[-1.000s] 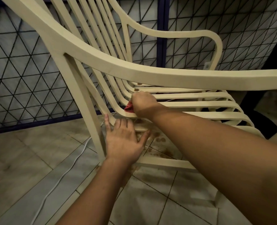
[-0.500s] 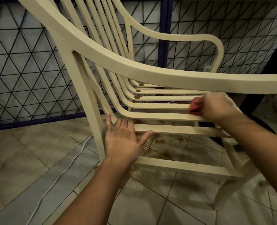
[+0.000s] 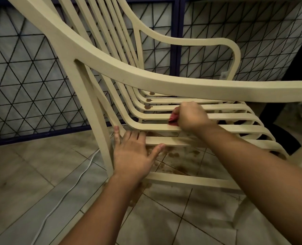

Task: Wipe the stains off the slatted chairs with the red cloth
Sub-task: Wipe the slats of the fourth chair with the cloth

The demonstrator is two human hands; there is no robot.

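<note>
Protruding from the left edge of the curled right hand point(image 3: 191, 116), red cloth point(image 3: 173, 119) gripped and pressed onto a seat slat of the slatted chair point(image 3: 146, 80), left hand point(image 3: 130, 154) laid flat at the nearest slat, fingers straight, brown stains point(image 3: 147, 107) seen on farther slats.

Stained tile floor point(image 3: 40, 183), wire-mesh fence point(image 3: 26, 82)

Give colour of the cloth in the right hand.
Red: the cloth is gripped by the right hand; head view.

Matt cream plastic chair point(image 3: 146, 80); soft red cloth point(image 3: 173, 119); dull stained floor tiles point(image 3: 31, 174).
</note>
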